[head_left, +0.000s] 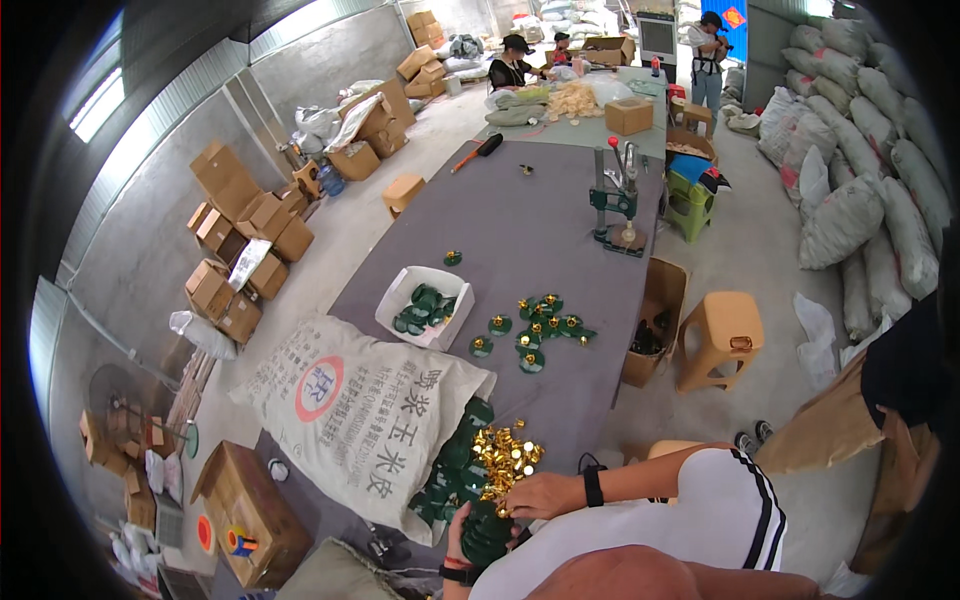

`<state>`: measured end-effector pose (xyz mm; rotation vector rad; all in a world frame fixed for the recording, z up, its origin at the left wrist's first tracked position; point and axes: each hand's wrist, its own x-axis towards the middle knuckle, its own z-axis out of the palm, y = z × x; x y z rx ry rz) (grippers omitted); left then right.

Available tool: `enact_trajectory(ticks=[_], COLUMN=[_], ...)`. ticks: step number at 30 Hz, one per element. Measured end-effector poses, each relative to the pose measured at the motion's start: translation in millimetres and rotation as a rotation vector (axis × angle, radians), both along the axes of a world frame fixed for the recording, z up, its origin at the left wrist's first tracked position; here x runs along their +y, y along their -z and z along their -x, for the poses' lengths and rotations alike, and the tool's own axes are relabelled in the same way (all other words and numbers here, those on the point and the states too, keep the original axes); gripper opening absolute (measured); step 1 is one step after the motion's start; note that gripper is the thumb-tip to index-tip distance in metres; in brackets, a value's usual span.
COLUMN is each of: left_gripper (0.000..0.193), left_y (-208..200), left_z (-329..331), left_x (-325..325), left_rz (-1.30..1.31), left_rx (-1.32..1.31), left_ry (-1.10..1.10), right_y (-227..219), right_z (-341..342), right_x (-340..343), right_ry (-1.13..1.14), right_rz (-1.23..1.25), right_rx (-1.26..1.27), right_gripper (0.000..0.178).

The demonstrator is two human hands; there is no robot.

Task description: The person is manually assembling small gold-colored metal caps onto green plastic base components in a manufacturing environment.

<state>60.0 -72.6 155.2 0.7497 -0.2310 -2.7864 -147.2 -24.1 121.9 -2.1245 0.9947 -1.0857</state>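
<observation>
My left hand (458, 532), low in the view, is closed round a stack of dark green round discs (485, 536). My right hand (545, 496) reaches in from the right, its fingers bent together beside that stack and at the near edge of a heap of small shiny gold-coloured metal pieces (510, 452). What sits between those fingertips is too small to make out. More green discs (454, 452) spill from the mouth of a large printed white woven sack (300, 410). Farther up the table lie several green discs with gold pieces on them (545, 325).
A white bin (456, 325) of green discs stands beyond the sack on the grey-covered table (400, 235). A green hand press (616, 200) is at the table's right edge. An orange stool (722, 340) and an open carton (668, 290) stand right. Another person (890, 390) is close by.
</observation>
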Motion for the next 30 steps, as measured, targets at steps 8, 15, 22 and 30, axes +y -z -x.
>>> enact_trajectory(ticks=[8, 15, 22, 30], left_gripper=[0.064, 0.062, 0.06, 0.049], left_y=[1.8, -10.9, -21.1, -3.7], left_z=[1.6, -14.0, -3.1, -4.1], left_x=[-1.1, 14.6, 17.4, 11.0], left_rz=[0.083, 0.224, 0.233, 0.304], left_rx=[-0.066, -0.328, -0.365, -0.341], left_ry=[0.008, 0.004, 0.061, -0.004], right_y=[-11.9, -7.0, 0.6, 7.0], right_z=[6.2, -9.0, -0.5, -8.7], right_x=[-4.3, -6.5, -7.1, -9.7], right_ry=[-0.056, -0.17, -0.218, -0.108], right_rz=[0.053, 0.316, 0.368, -0.037], right_rx=[0.134, 0.086, 0.195, 0.119], right_gripper=[0.014, 0.013, 0.007, 0.02])
